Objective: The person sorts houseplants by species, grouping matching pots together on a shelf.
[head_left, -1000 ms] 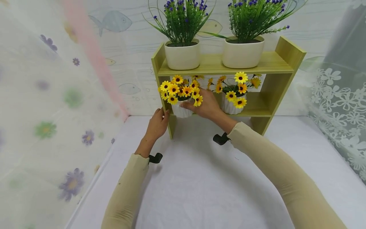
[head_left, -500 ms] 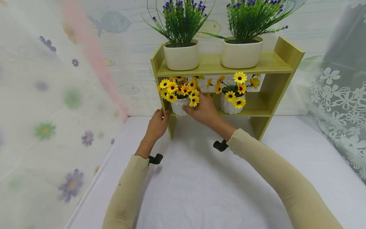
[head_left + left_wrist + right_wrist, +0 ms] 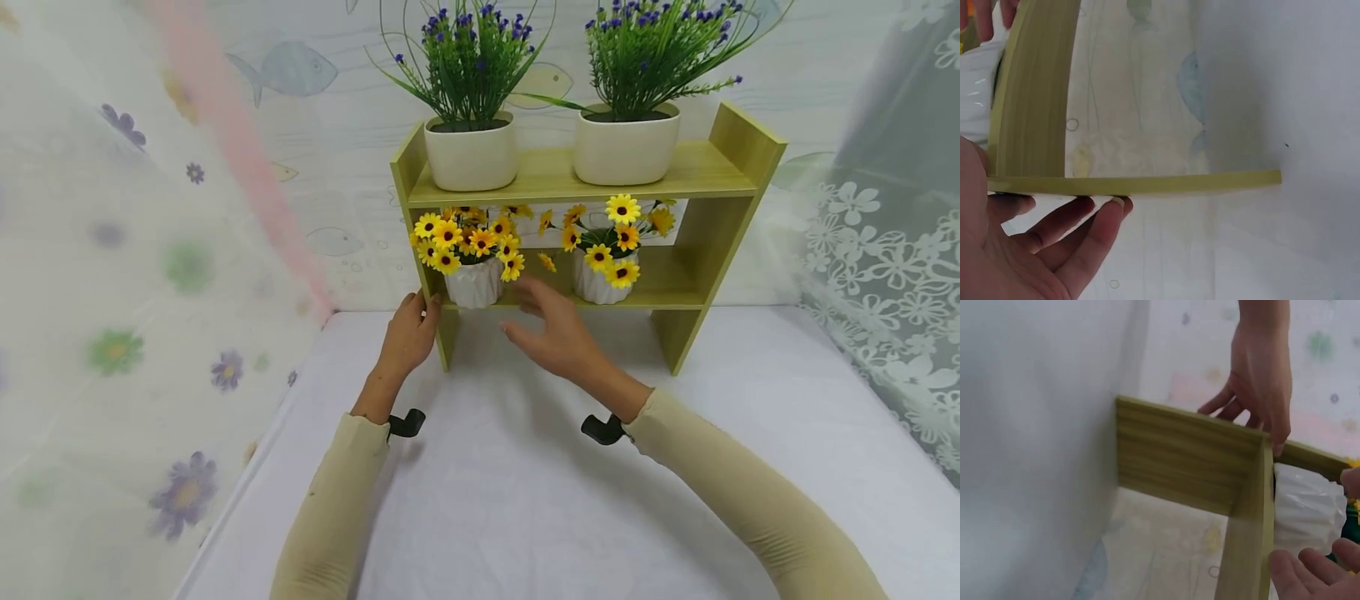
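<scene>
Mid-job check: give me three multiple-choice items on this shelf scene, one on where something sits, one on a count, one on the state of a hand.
1. Where is the left sunflower pot?
A. top shelf
B. lower shelf, left end
C. on the table

2. How many pots stand on the wooden shelf unit in all?
A. two
B. three
C. four

3. What is the right hand doing?
A. gripping the pot
B. open, free of the pot
C. holding a flower

Answers: 1 B, it stands under the top board by the left side panel. 2 C, two purple-flowered above, two yellow below. 3 B, fingers spread, holding nothing.
</scene>
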A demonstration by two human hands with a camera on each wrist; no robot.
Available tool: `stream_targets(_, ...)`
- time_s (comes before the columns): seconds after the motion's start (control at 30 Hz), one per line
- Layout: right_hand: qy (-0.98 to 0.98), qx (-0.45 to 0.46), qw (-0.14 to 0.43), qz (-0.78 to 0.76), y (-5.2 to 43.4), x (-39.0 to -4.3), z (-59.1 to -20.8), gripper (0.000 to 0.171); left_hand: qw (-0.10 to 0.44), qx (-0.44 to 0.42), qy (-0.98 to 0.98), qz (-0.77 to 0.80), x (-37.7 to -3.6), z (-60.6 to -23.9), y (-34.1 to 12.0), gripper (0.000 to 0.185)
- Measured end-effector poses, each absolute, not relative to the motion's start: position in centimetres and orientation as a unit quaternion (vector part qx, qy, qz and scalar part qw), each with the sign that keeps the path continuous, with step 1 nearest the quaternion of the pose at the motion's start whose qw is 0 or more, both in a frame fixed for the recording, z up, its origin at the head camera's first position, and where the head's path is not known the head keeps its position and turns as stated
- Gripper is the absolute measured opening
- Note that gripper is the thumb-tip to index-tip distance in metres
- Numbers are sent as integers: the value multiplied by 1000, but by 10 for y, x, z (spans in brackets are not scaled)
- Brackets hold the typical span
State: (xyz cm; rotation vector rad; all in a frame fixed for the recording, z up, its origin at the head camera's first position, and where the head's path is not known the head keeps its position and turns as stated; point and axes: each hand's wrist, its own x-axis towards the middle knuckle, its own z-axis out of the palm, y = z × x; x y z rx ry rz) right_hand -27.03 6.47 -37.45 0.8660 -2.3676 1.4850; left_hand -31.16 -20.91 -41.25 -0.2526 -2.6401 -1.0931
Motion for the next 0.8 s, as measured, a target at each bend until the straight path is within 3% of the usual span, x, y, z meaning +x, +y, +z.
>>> stream_targets(0.23,-761,308,147,552,83,-250,-391,50,139,-82,-918,-362,-309,-409,-209,64)
stream_targets(0.6,-811,249,189,494,149,-231,-436,33,98,-112,-927,-345,-289,-432,-231,59)
stream_targets(0.8,-830,198,226,469,196,-229,-453,25,111,-118,-938,-307,-286,-444,-255,59)
